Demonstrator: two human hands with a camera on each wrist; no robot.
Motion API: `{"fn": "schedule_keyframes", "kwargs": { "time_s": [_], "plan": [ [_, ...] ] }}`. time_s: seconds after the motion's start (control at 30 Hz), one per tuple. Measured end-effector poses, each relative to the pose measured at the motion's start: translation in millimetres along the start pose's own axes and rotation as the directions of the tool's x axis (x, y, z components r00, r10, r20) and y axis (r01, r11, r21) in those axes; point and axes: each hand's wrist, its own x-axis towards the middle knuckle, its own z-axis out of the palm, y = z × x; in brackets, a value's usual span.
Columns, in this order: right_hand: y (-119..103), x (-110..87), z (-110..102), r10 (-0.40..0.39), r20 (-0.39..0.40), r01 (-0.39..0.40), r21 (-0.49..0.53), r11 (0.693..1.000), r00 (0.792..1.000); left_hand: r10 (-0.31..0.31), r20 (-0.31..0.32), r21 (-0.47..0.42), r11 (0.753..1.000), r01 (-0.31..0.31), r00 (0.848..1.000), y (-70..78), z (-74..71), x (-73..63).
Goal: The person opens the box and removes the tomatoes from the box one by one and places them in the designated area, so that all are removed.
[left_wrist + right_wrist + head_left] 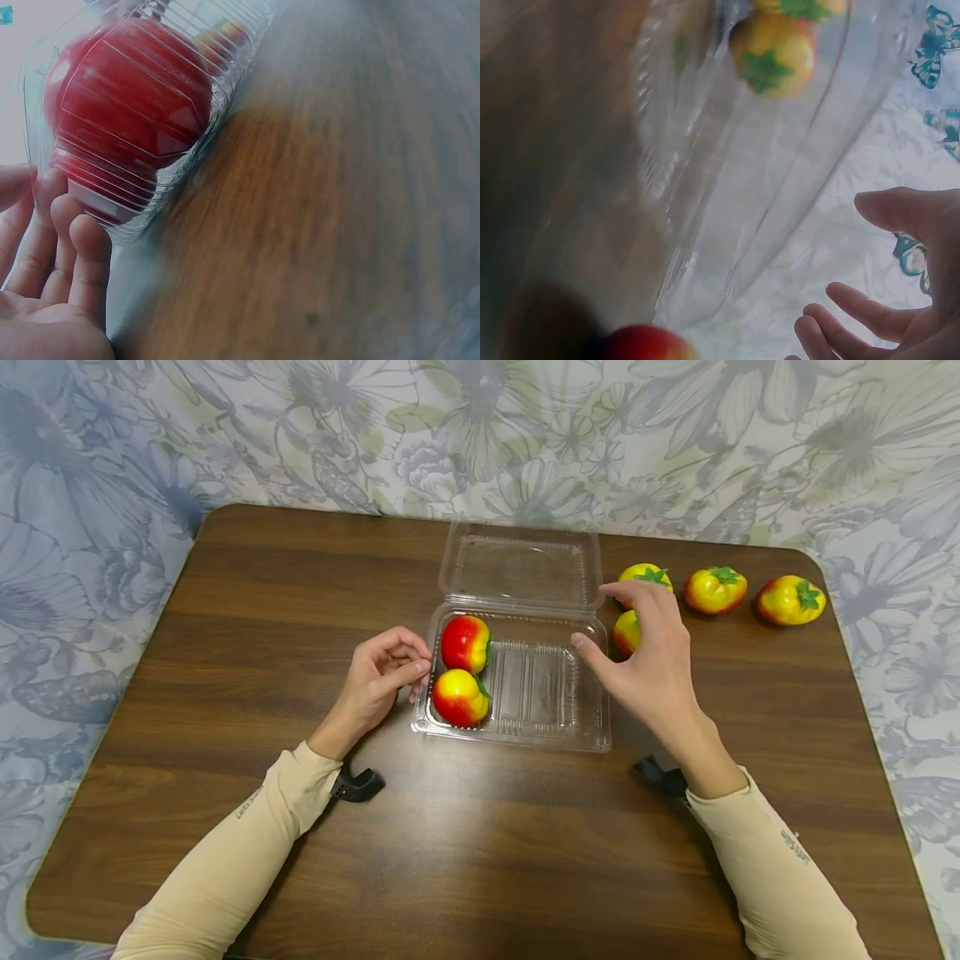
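Note:
A clear plastic clamshell container (528,739) lies on the table with its lid (521,564) folded back. Two red-and-yellow persimmon-like fruits, the far one (463,643) and the near one (459,697), sit along its left side. At the left rim, my left hand (375,681) pinches the edge between thumb and fingers; the left wrist view shows the fingertips by the ribbed wall. My right hand (648,664) hovers over the container's right edge, thumb and fingers spread with nothing between them. Just beyond it is a partly hidden fruit (627,631).
More such fruits stand at the back right: one behind my right fingers (643,575), another in the middle (716,591) and one near the table's corner (791,600). A flower-patterned wall (480,435) borders the back of the brown wooden table (495,843).

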Motion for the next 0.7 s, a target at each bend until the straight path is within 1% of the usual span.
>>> {"fn": "schedule_keyframes", "kwargs": {
  "time_s": [0.13, 0.27, 0.43, 0.57, 0.7],
  "plan": [
    [-8, 2.2, 7, -0.013, 0.031, 0.012, 0.013, 1.000, 0.999, 0.006, 0.005, 0.005, 1.000, -0.006, 1.000, 0.1, -0.2, 0.3],
    [-16, 4.2, 12, -0.008, 0.068, 0.007, 0.023, 1.000, 0.998, 0.011, 0.003, 0.003, 1.000, -0.011, 1.000, 0.4, -0.5, 0.4],
    [-30, 8.4, 19, -0.014, 0.136, 0.005, 0.060, 0.998, 0.991, -0.002, -0.002, -0.005, 1.000, 0.002, 1.000, -0.4, 0.4, -1.1],
    [-43, 12.3, 27, -0.048, 0.174, 0.032, 0.094, 0.995, 0.983, -0.004, -0.002, -0.005, 1.000, 0.004, 1.000, -1.8, 1.1, -3.3],
    [-54, 16.1, 32, -0.080, 0.205, 0.055, 0.123, 0.991, 0.976, 0.001, 0.007, -0.003, 1.000, -0.001, 1.000, -0.8, 0.9, -1.9]
  ]
}}
